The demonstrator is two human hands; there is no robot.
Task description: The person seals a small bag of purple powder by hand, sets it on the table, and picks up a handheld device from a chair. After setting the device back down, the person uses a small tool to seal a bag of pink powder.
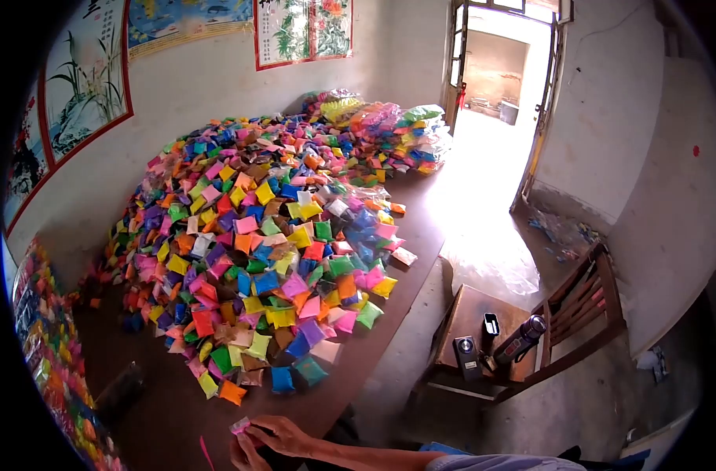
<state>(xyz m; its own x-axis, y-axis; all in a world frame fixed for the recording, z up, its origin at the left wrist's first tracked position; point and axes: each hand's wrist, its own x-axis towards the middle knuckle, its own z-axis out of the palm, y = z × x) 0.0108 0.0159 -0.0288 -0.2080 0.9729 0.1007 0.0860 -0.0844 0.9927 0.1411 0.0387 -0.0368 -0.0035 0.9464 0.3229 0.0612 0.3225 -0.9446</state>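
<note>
At the bottom edge of the head view, my right hand (286,436) reaches in from the right, thumb and fingers closed on a small pink packet (240,425). Just below it, my left hand (248,455) is closed round the lower side of the same packet and is partly cut off by the frame. A thin pink strip (206,452) lies left of my hands. Beyond them, a large heap of small colourful packets (264,259) covers much of the brown table (389,322). An orange packet (231,392) is among the closest to my hands.
Clear bags of packets (421,133) sit at the far end, and another big bag (52,353) stands at the left. A wooden chair (582,314) at the right holds a flask (520,339) and a small dark device (467,357). Behind is an open doorway (495,102).
</note>
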